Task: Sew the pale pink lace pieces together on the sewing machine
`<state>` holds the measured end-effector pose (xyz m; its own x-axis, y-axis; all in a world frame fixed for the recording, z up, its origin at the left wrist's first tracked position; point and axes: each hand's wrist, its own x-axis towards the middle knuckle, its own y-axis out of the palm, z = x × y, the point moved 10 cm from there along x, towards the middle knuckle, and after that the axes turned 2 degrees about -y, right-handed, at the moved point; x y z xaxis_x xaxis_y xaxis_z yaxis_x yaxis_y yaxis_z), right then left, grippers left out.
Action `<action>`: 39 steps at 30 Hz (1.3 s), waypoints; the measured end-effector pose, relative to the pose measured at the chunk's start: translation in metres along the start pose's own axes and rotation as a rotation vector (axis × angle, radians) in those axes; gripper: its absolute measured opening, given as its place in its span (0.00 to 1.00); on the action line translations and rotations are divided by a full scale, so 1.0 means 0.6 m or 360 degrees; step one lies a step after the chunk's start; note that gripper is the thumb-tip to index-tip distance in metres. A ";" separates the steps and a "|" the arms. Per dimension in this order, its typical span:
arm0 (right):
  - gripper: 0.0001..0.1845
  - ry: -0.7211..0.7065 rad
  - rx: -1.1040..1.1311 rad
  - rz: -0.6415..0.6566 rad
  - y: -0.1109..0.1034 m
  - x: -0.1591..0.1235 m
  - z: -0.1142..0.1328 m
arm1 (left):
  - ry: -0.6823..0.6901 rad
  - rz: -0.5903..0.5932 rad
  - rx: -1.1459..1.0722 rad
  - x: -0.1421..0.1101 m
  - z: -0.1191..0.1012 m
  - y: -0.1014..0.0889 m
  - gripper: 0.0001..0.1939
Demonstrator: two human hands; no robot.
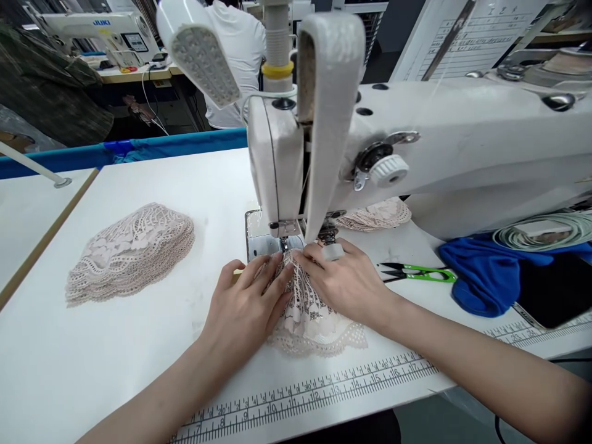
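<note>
1. the worktop (222, 191) is bearing a white sewing machine (439, 129); a gathered, pale pink lace piece (308, 317) is lying fanned out at its presser foot (285, 243).
2. the left hand (243, 305) is resting its fingers, slightly spread, on the lace's left side; whether its grip is pinching, i cannot tell.
3. the right hand (349, 280) is touching the lace's upper right side with bent fingers; whether its grip is closing on it, i cannot tell.
4. a lace stack (132, 253) is sitting well apart at left; another lace pile (377, 214) is lying behind the right hand.
5. at right, green-handled snips (428, 274) are lying near a blue cloth (490, 277), which is bearing a pale green coil (541, 231).
6. clear plastic (44, 135) is bunching at far left, its contents unclear.
</note>
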<state>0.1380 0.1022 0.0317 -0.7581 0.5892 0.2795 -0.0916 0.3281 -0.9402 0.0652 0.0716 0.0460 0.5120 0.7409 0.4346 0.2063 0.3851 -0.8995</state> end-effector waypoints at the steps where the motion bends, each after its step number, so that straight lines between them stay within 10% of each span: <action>1: 0.14 0.0001 0.0004 0.0005 0.000 0.001 -0.001 | -0.0004 -0.0001 -0.0005 0.001 0.001 0.000 0.16; 39: 0.12 0.0079 0.0041 0.0008 0.006 0.007 -0.017 | -0.0055 0.0111 0.0048 0.001 0.011 0.019 0.18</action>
<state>0.1409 0.1135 0.0315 -0.7255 0.6271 0.2836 -0.1051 0.3063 -0.9461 0.0624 0.0803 0.0362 0.4949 0.7849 0.3728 0.1456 0.3480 -0.9261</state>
